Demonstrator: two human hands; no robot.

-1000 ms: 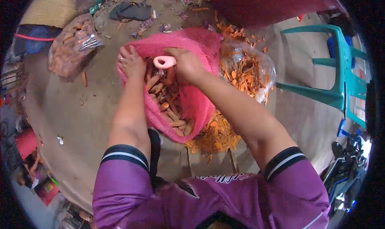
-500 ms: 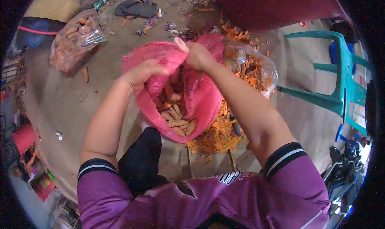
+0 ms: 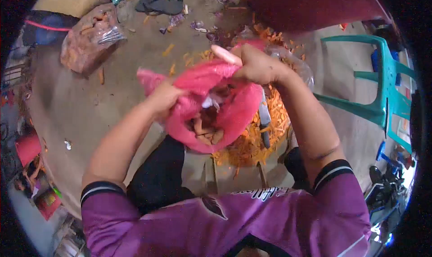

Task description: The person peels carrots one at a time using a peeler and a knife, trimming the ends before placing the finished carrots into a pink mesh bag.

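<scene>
A pink mesh sack (image 3: pixel 243 122) stands in front of me with its mouth spread. Inside lie brown root pieces (image 3: pixel 209 135) and a white scrap (image 3: pixel 210 102). On the left, my left hand (image 3: pixel 164 98) is closed on the sack's rim, its fingers partly hidden by the mesh. My right hand (image 3: pixel 257 67) grips the rim at the far right. A pale pink, tapered piece (image 3: pixel 226 55) sticks out by its fingers; I cannot make out what it is. Just right of the sack, a knife (image 3: pixel 264 115) rests on orange peelings (image 3: pixel 281 115).
A clear plastic bag of roots (image 3: pixel 87 45) lies at the upper left, near a dark slipper (image 3: pixel 159 5). Scraps litter the floor beyond the sack. A green plastic chair (image 3: pixel 380 86) stands to the right, and a dark red surface (image 3: pixel 315 9) is at the top.
My right hand has moved right and slightly down, drawing the sack's mouth wider. My left hand has shifted lower. The knife and more orange peelings now show beside the sack.
</scene>
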